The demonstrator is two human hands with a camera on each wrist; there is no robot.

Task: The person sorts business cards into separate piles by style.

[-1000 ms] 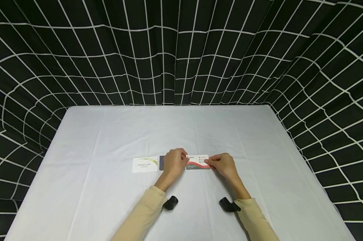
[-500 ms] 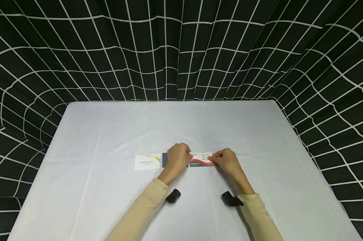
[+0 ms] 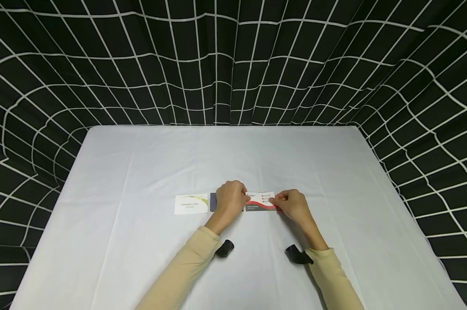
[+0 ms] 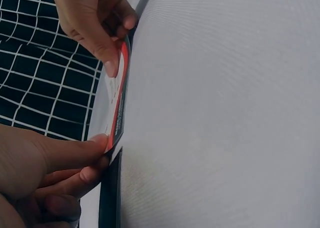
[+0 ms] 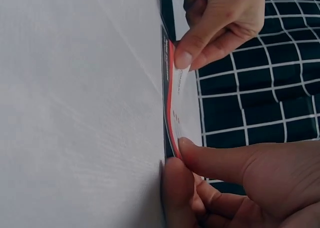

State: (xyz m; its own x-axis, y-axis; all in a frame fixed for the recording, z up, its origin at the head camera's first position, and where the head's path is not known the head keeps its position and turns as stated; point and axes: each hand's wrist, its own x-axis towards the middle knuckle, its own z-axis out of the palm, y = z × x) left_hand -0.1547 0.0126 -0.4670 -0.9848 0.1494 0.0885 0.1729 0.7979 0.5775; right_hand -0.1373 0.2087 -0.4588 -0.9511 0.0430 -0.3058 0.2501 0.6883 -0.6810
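Both hands pinch a white business card [image 3: 260, 201] with a red wave and a dark grey lower band. My left hand [image 3: 230, 199] has thumb and fingers on its left end; my right hand [image 3: 294, 206] has the right end between thumb and fingers. In the right wrist view the card [image 5: 173, 98] bows slightly along its length, close over the tablecloth. A dark blue card [image 3: 213, 202] lies just left of it, partly hidden behind my left hand. Farther left is a white card [image 3: 191, 204] with a green curve and "COMPANY LOGO" print.
The three cards form a row on a white tablecloth [image 3: 148, 172]. A black curtain with white grid lines [image 3: 233, 64] hangs beyond the table's back edge and along the sides. Black wrist camera mounts [image 3: 224, 248] stick out from both sleeves.
The head view has tilted and shifted slightly, so the whole scene sits a little higher in it. Both hands keep their pinch on the red and white business card, which stays in the same place.
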